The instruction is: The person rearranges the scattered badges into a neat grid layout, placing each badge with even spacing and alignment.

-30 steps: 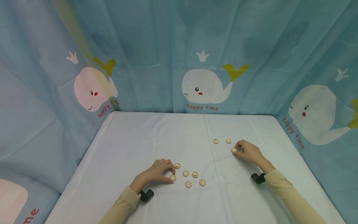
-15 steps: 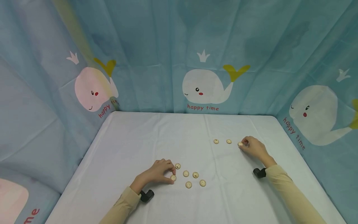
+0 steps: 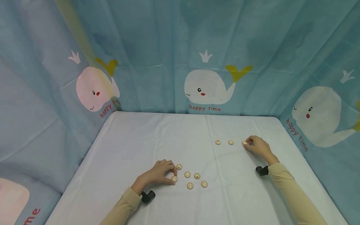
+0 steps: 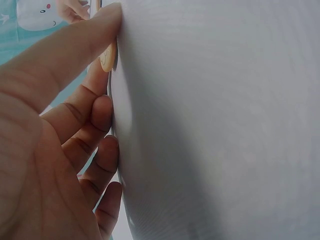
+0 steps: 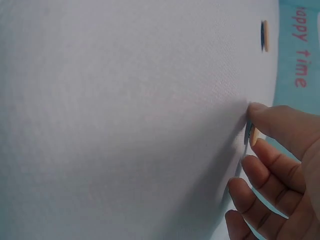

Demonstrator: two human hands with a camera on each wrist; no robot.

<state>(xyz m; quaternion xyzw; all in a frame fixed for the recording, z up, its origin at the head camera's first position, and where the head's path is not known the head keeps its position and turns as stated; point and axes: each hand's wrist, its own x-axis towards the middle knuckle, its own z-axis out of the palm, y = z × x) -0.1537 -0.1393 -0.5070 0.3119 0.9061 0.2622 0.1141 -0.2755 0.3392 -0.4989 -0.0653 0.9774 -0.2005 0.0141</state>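
Observation:
My left hand (image 3: 158, 172) holds a small round wooden disc (image 3: 174, 178) by its edges between thumb and index finger, low on the white tabletop. In the left wrist view that disc (image 4: 107, 57) shows partly, behind the thumb. Over at the back right, my right hand (image 3: 259, 147) pinches another wooden disc (image 3: 244, 142) by thumb and index finger. The right wrist view shows this disc (image 5: 254, 135) nearly edge-on, close over the cloth. To its left lie two like discs, the nearer one (image 3: 231, 142) and a farther one (image 3: 217, 142), making a row with it.
Several more discs lie loosely grouped right of my left hand, among them a front disc (image 3: 190, 186) and a back disc (image 3: 179, 167). A white cloth (image 3: 140, 134) covers the table. Blue whale-print curtains (image 3: 157, 78) stand behind it and at both sides.
My right hand has carried its disc rightward and away from me, to the right end of the back row. The left hand keeps its place and its hold.

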